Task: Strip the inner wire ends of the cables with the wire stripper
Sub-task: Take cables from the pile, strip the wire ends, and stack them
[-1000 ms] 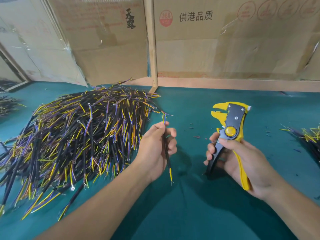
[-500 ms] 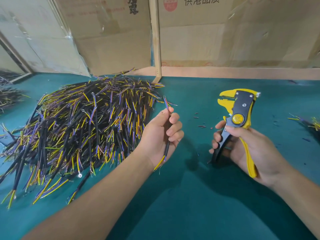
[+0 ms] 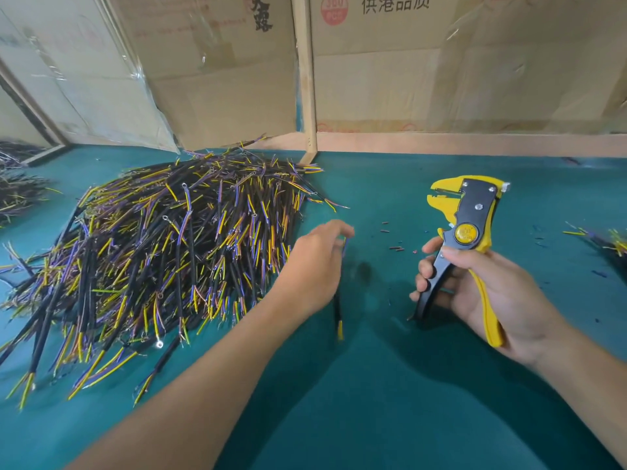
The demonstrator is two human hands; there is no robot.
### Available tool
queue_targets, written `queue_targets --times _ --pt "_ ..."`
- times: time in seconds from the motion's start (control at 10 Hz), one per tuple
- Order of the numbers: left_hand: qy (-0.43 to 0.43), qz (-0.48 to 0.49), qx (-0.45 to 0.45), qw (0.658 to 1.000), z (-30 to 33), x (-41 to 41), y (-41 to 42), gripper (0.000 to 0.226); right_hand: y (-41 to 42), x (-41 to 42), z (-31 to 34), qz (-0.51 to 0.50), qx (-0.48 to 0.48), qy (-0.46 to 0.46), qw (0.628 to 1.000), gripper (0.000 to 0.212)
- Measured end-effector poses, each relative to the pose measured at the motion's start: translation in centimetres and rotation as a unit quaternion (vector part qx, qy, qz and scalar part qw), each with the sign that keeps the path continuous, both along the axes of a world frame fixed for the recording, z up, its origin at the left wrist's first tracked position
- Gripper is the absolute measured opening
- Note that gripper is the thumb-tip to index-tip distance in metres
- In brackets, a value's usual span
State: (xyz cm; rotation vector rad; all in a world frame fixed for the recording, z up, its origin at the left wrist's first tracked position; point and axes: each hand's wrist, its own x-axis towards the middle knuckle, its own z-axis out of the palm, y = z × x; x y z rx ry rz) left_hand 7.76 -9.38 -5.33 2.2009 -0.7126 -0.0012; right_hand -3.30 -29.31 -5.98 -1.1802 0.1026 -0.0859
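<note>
One yellow-and-black wire stripper [image 3: 466,232], one black-sheathed cable with yellow and purple inner wires [image 3: 337,312] in hand, one big heap of like cables [image 3: 163,259] too many to count, two smaller blurred heaps at the far left [image 3: 17,188] and right edge [image 3: 607,240]. Teal felt-like table top [image 3: 390,401], strewn with tiny insulation scraps [image 3: 395,247]; taped brown cardboard sheets [image 3: 441,79] and a pale wooden post [image 3: 305,79] behind. Left hand [image 3: 315,266], blurred, fingers curled round the single cable just right of the big heap, lower end hanging below the palm. Right hand [image 3: 488,286] wrapped round the stripper's handles, tool upright, jaws apart and pointing left
</note>
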Motion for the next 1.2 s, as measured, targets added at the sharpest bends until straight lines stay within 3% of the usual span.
queue_targets --times 0.1,0.2,0.4,0.6,0.7,0.9,1.0,1.2 --pt "-0.104 -0.133 0.139 0.976 1.0 0.9 1.7 0.049 0.0 0.0 0.0 -0.003 0.002 0.003 1.000 0.023" --pt "-0.098 -0.230 0.229 0.941 1.5 1.0 2.9 0.037 -0.1 0.1 0.1 -0.005 0.005 0.009 1.000 0.024" --pt "-0.089 -0.249 0.246 0.932 1.3 0.3 2.6 0.015 -0.1 0.1 0.1 -0.010 0.016 0.016 1.000 0.025" --pt "-0.088 -0.288 0.257 0.918 0.9 -0.5 2.2 0.019 -0.2 0.1 0.1 -0.012 0.023 0.022 0.999 0.028" --pt "-0.039 -0.307 0.219 0.925 0.9 -0.5 2.1 0.018 -0.4 0.1 0.1 -0.018 0.026 0.028 0.999 0.029" --pt "0.038 -0.212 0.011 0.977 1.2 0.0 2.1 0.003 -1.7 0.4 0.2 -0.063 0.055 0.038 0.996 0.028" --pt "0.105 -0.193 -0.122 0.968 1.4 -0.4 1.5 0.016 -1.5 0.4 -0.1 -0.052 0.062 0.051 0.995 0.029" --pt "0.216 -0.220 -0.313 0.898 1.9 -1.9 0.6 0.013 -1.2 0.5 -0.1 -0.041 0.066 0.053 0.996 0.029"
